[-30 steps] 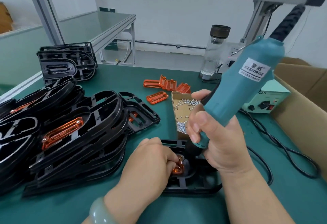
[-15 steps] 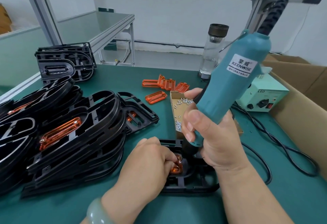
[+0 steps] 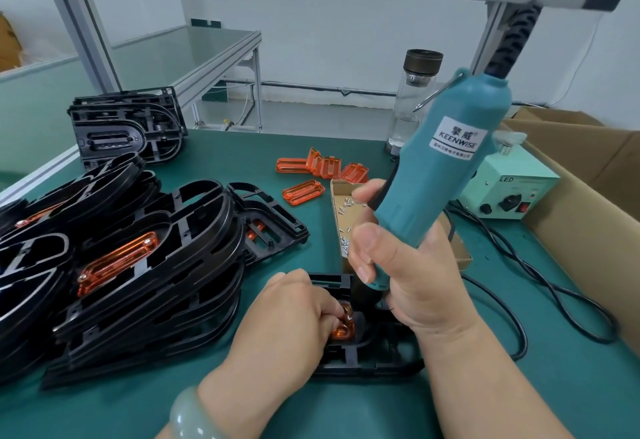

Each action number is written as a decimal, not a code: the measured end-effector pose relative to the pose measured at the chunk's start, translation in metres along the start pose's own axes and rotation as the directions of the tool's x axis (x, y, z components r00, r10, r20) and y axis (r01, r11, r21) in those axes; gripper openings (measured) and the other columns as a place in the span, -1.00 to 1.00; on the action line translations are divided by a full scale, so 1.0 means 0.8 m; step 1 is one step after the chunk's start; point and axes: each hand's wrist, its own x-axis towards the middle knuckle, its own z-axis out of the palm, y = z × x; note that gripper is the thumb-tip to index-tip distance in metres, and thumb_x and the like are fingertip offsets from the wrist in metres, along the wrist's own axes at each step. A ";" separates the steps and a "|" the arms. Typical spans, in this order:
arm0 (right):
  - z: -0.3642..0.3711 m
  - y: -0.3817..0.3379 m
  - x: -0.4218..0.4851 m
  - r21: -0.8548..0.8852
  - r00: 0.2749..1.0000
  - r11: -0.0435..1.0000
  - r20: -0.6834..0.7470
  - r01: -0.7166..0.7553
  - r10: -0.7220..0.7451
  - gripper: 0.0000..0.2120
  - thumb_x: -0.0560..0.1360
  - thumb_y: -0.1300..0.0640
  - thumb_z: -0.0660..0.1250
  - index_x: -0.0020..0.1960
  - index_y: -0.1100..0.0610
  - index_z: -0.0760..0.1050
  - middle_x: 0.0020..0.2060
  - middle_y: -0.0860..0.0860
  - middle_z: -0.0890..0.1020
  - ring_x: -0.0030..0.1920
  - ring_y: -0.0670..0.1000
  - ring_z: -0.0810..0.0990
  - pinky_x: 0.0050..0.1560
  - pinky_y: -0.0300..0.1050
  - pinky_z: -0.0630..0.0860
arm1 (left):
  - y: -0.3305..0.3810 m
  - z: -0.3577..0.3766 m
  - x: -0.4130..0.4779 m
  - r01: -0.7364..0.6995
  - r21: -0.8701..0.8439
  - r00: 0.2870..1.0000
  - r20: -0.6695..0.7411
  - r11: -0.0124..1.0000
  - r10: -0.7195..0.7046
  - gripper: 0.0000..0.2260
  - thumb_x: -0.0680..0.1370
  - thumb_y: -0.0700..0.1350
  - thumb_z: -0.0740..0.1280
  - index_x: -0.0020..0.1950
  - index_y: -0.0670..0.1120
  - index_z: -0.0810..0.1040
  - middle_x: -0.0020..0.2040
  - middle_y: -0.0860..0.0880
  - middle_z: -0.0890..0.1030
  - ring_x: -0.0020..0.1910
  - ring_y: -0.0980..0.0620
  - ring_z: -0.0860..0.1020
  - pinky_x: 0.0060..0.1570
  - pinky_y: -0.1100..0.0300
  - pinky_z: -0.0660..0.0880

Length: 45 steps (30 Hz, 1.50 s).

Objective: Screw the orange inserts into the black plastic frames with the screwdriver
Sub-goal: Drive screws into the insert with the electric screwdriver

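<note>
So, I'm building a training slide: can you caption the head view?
Right hand grips the teal screwdriver, nose down at an orange insert that the left hand holds in a black frame.

The screwdriver is teal, the inserts orange, the frames black, the table dark green.

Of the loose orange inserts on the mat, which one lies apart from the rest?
The nearest orange insert, flat and alone beside the screw box; the other inserts cluster behind it.
</note>
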 end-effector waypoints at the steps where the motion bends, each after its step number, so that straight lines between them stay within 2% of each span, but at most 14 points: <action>1: 0.000 -0.001 -0.001 0.006 1.000 1.000 0.004 -0.004 0.004 -0.83 0.37 0.19 0.38 -0.09 -0.03 0.57 -0.50 -0.03 0.43 -0.55 -0.05 0.36 -0.42 -0.26 0.39 | 0.000 0.000 0.000 0.000 0.004 1.000 0.001 1.000 0.000 -0.83 0.52 0.03 0.32 0.07 0.20 0.62 -0.13 0.14 0.43 0.04 0.11 0.36 0.00 0.20 0.39; 5: 0.000 -0.002 -0.003 0.003 1.000 1.000 0.001 0.009 -0.009 -0.85 0.37 0.22 0.37 -0.16 -0.02 0.53 -0.49 -0.06 0.43 -0.56 -0.05 0.36 -0.43 -0.26 0.39 | -0.001 0.002 0.001 0.005 0.006 1.000 0.009 1.000 -0.005 -0.83 0.53 0.04 0.32 0.07 0.21 0.61 -0.13 0.14 0.42 0.04 0.13 0.35 0.02 0.20 0.39; 11: -0.001 0.002 -0.005 -0.014 0.997 1.000 -0.074 0.025 -0.026 -0.82 0.38 0.17 0.39 -0.03 0.05 0.53 -0.48 -0.03 0.45 -0.54 -0.06 0.40 -0.40 -0.26 0.40 | -0.002 0.003 0.001 0.001 0.009 1.000 0.008 1.000 -0.001 -0.84 0.52 0.04 0.32 0.07 0.21 0.62 -0.13 0.13 0.43 0.04 0.12 0.35 0.01 0.21 0.37; 18: -0.006 0.002 -0.013 0.067 0.992 0.996 -0.114 0.058 -0.050 -0.80 0.39 0.17 0.37 0.01 0.05 0.52 -0.41 -0.08 0.49 -0.52 -0.06 0.41 -0.40 -0.26 0.40 | -0.003 0.003 0.000 -0.007 -0.003 1.000 0.000 1.000 0.007 -0.85 0.51 0.03 0.34 0.05 0.20 0.63 -0.17 0.13 0.41 0.01 0.12 0.36 -0.03 0.25 0.34; 24: -0.001 0.002 -0.014 0.022 0.987 0.994 -0.117 0.110 -0.107 -0.83 0.42 0.17 0.35 0.01 0.03 0.54 -0.40 -0.08 0.51 -0.52 -0.04 0.42 -0.38 -0.24 0.40 | -0.003 0.000 0.000 0.003 -0.002 1.000 0.020 1.000 -0.003 -0.84 0.51 0.03 0.33 0.06 0.21 0.62 -0.16 0.13 0.40 0.02 0.11 0.35 -0.02 0.23 0.34; 26: 0.001 0.000 -0.014 0.055 0.984 0.989 -0.122 0.134 -0.127 -0.82 0.42 0.18 0.35 0.02 0.03 0.54 -0.40 -0.08 0.51 -0.52 -0.05 0.42 -0.38 -0.24 0.41 | -0.003 -0.001 0.000 0.005 0.010 0.999 0.033 1.000 -0.005 -0.83 0.52 0.04 0.33 0.08 0.22 0.61 -0.13 0.13 0.41 0.04 0.11 0.34 0.01 0.23 0.34; 30: -0.007 -0.011 -0.011 0.144 0.976 0.976 -0.166 0.165 -0.140 -0.72 0.40 0.04 0.51 0.04 0.06 0.51 -0.44 -0.08 0.49 -0.51 -0.10 0.44 -0.37 -0.22 0.40 | -0.002 -0.001 0.000 0.017 0.005 0.999 0.041 1.000 -0.017 -0.84 0.52 0.03 0.33 0.07 0.21 0.61 -0.10 0.13 0.43 0.06 0.12 0.34 0.04 0.23 0.34; 35: -0.018 -0.011 -0.008 0.176 0.947 0.980 -0.318 0.096 -0.036 -0.83 0.44 0.20 0.31 0.03 0.12 0.44 -0.48 -0.07 0.43 -0.53 -0.10 0.39 -0.39 -0.25 0.38 | -0.001 -0.003 -0.001 0.018 0.017 0.999 0.044 1.000 -0.018 -0.85 0.51 0.02 0.33 0.03 0.22 0.62 -0.11 0.14 0.45 0.05 0.14 0.37 0.05 0.22 0.36; 37: -0.021 -0.010 -0.008 0.183 0.938 0.979 -0.346 0.090 -0.022 -0.85 0.45 0.21 0.25 0.02 0.13 0.45 -0.48 -0.06 0.42 -0.53 -0.09 0.38 -0.42 -0.24 0.38 | 0.001 -0.005 -0.003 0.016 0.037 0.999 0.034 0.999 -0.018 -0.87 0.51 0.03 0.32 0.00 0.22 0.62 -0.13 0.16 0.45 0.02 0.16 0.39 0.03 0.23 0.37; 45: -0.031 -0.009 -0.006 0.162 0.918 0.982 -0.397 0.092 -0.021 -0.87 0.45 0.21 0.26 0.00 0.11 0.48 -0.47 -0.03 0.41 -0.52 -0.07 0.39 -0.42 -0.23 0.39 | 0.023 -0.030 0.006 0.046 0.070 0.997 -0.067 0.996 -0.041 -0.88 0.50 0.10 0.28 -0.09 0.16 0.60 -0.15 0.17 0.60 -0.12 0.18 0.54 -0.04 0.17 0.50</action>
